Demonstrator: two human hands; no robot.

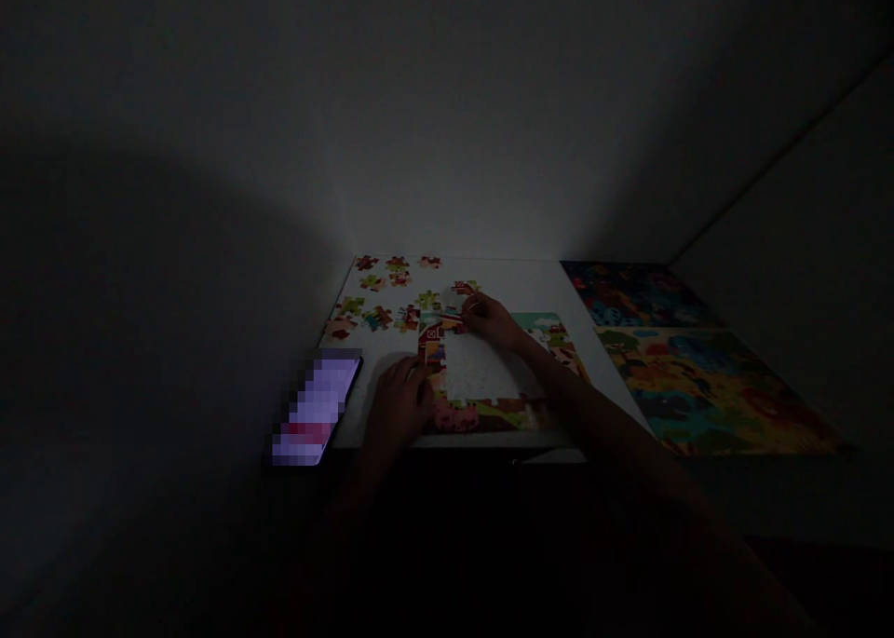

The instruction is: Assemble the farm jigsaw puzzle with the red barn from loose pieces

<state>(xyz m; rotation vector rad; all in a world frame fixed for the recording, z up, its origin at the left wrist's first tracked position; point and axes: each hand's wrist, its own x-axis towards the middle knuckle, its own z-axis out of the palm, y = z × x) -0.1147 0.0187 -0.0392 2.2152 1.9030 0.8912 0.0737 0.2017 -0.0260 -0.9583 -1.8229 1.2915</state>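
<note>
A partly joined jigsaw puzzle (457,418) lies on the white table, its border pieces forming a frame around a bare middle. Over the frame's upper left part, my right hand (493,321) is closed in a pinch on a puzzle piece (453,314); the fingers partly hide it. Just beyond lies a loose red-and-green piece (464,287). My left hand (399,400) rests flat with fingers spread, its fingertips against the puzzle's left edge. Dim light blurs the finer details of both hands.
Several loose puzzle pieces (377,318) are scattered over the table's far left. A lit phone (314,414) lies at the near left. Two colourful animal pictures (705,377) lie to the right. A pale wall (447,154) rises behind the white table (601,363).
</note>
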